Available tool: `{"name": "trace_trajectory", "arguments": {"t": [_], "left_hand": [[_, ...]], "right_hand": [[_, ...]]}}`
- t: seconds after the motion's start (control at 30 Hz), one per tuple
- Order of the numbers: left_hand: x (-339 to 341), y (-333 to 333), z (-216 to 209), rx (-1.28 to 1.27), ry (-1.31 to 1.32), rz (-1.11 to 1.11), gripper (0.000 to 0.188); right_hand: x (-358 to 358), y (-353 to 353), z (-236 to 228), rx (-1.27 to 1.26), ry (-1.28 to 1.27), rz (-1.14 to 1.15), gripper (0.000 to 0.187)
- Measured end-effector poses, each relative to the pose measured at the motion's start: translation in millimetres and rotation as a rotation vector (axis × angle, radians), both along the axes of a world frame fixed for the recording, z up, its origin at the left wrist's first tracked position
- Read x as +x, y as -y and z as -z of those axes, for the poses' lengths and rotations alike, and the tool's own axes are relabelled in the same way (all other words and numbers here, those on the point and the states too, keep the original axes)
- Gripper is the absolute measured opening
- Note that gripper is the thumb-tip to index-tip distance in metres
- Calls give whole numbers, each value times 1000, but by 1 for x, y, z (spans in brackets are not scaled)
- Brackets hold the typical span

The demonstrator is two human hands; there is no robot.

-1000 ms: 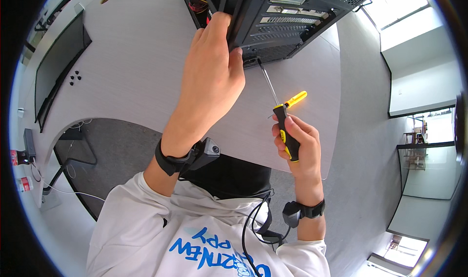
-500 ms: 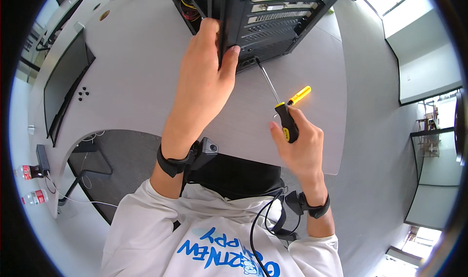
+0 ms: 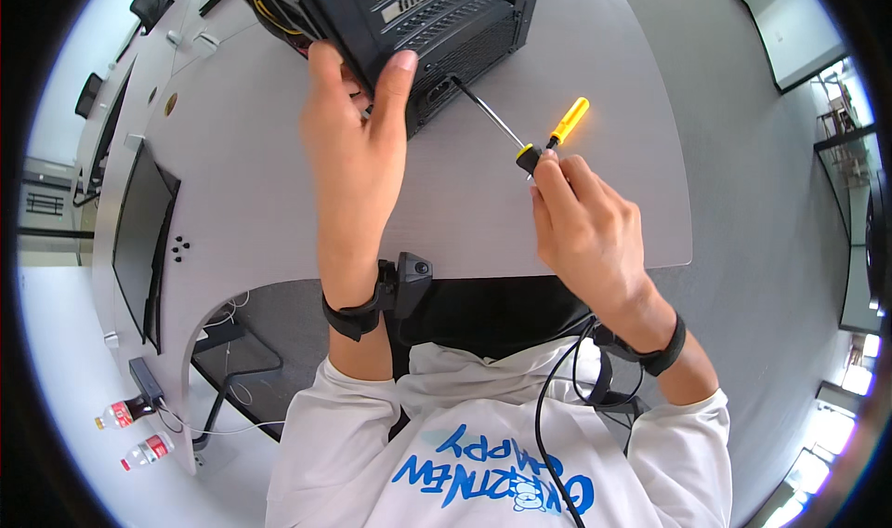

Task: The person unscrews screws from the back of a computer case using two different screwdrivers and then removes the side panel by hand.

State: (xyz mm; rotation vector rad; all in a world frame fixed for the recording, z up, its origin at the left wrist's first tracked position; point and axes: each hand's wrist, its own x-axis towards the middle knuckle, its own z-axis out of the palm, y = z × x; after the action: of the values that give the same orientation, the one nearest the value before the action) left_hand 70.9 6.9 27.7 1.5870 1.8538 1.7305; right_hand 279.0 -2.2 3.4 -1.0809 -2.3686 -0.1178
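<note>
"What's around?"
"On the counter (image 3: 483, 212): one dark monitor (image 3: 144, 235), four small black pieces (image 3: 179, 248), one yellow-handled tool (image 3: 570, 120) just beside the right grip (image 3: 595, 226). Two bottles (image 3: 149, 450), far left."
"The screwdriver (image 3: 497, 122)?"
"One, silver-shafted, tip at the black computer case (image 3: 465, 49). The right grip pinches its black-and-yellow handle, mostly hiding it."
"Left grip (image 3: 353, 147)?"
"Pinching the case's edge."

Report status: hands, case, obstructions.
Left hand gripping case edge. Right hand holding screwdriver, tip at case. Yellow tool near right hand; nothing visibly blocking.
</note>
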Motion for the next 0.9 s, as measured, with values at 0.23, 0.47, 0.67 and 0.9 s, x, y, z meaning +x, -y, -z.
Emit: {"name": "trace_trajectory", "arguments": {"t": [0.23, 0.47, 0.67, 0.9], "left_hand": [[2, 0, 0, 7, -250, -131, 25], [2, -2, -1, 15, -282, -138, 23], [2, -1, -2, -27, -286, -175, 23], [5, 2, -9, -76, -291, -170, 25]], "right_hand": [[13, -15, -5, -282, -281, -104, 21], [26, -37, -12, -692, -519, -103, 22], [34, -51, -14, -1269, -801, -135, 17], [29, -39, -16, -1266, -810, -50, 18]]}}
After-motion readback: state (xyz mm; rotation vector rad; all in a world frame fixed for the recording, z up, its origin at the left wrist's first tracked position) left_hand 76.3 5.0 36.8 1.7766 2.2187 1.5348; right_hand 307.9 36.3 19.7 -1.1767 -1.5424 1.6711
